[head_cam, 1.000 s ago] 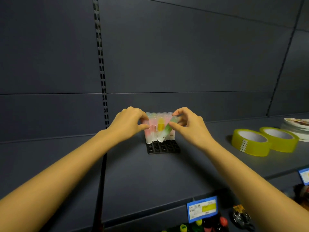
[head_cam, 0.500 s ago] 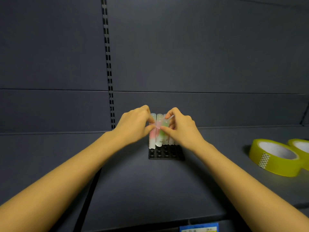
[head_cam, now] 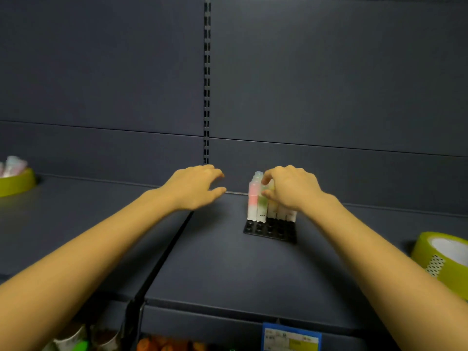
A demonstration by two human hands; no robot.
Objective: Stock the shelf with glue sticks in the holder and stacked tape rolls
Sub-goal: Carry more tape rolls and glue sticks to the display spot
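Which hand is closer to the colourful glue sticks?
Right. The right hand is on the glue sticks, its fingers curled around their tops. The left hand hovers off to their left, open, touching none of them.

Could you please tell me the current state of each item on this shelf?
holder: lying flat, front sockets empty.
glue sticks: upright in its back rows.
right hand: curled around the glue sticks.
left hand: open, holding nothing.
tape roll: lying flat.
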